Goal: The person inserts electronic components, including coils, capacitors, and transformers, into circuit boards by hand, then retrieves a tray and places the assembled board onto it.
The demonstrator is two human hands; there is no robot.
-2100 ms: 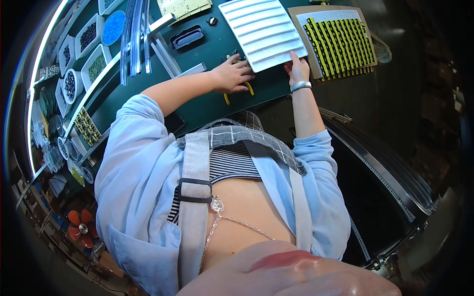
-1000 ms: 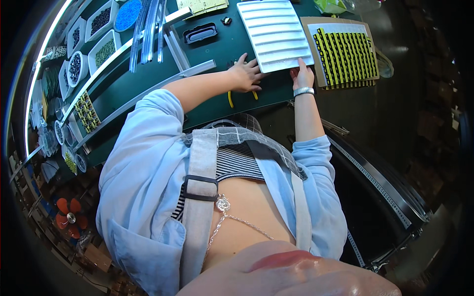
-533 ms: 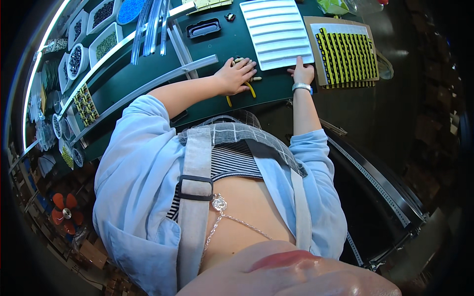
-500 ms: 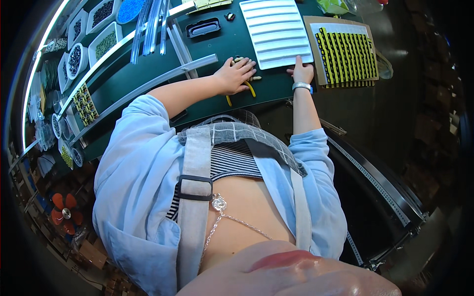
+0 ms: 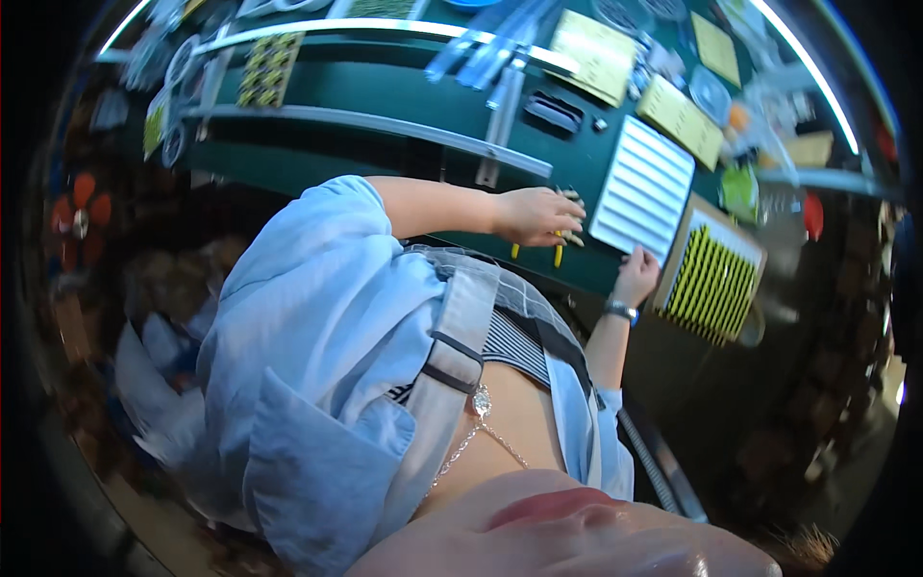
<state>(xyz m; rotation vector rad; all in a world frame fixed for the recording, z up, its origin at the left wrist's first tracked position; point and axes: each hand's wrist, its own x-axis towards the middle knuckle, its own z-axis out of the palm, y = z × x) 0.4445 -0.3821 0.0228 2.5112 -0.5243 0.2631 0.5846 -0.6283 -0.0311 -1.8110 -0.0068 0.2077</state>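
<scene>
My left hand (image 5: 534,215) lies low over the near edge of the green table, its fingers stretched out to the right. Beneath and beside it are yellow-handled pliers (image 5: 558,256) and a few small beige pieces (image 5: 573,200); the hand partly hides them. My right hand (image 5: 638,275), with a metal-banded watch (image 5: 621,311) at the wrist, has its fingertips closed on the near edge of a white ridged tray (image 5: 646,178). No small parts show in the tray's grooves.
Right of the tray, a cardboard sheet (image 5: 760,258) bears rows of yellow-and-black strips (image 5: 710,286). Beyond lie a small dark tray (image 5: 554,112), yellow cards (image 5: 594,58) and clear plastic strips (image 5: 495,53). A metal rail (image 5: 385,128) crosses the table at left.
The whole view has swung, so the table and both hands now appear further right and lower. My left hand stays by the pliers, and my right hand stays at the tray's near edge.
</scene>
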